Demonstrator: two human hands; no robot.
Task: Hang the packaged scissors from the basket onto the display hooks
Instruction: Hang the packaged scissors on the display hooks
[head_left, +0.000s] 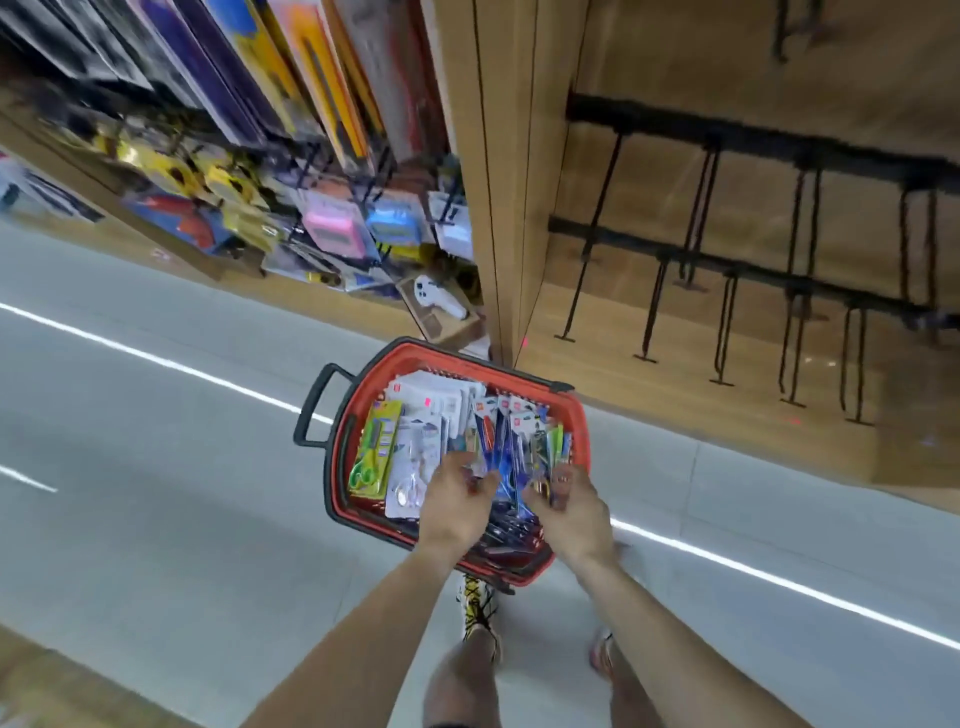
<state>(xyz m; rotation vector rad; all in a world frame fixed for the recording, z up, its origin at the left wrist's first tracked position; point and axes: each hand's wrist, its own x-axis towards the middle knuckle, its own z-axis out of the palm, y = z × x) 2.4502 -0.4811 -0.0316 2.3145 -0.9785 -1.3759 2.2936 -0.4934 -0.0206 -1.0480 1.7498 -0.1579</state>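
- The red basket (457, 457) on the floor is full of scissor packs (498, 441).
- Both hands, left hand (460, 501) and right hand (569, 506), curl into the packs; the grip is unclear.
- The black hooks (727, 291) look bare, so all the hanging is left.

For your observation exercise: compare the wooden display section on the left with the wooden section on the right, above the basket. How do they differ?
The left section is crowded with hanging packaged goods; the right section carries bare black hooks with nothing hung. The left looks colourful: pink, blue, yellow packs; the right shows plain wood and dark rails. Both are wooden and stand beside the grey floor, behind the red basket.
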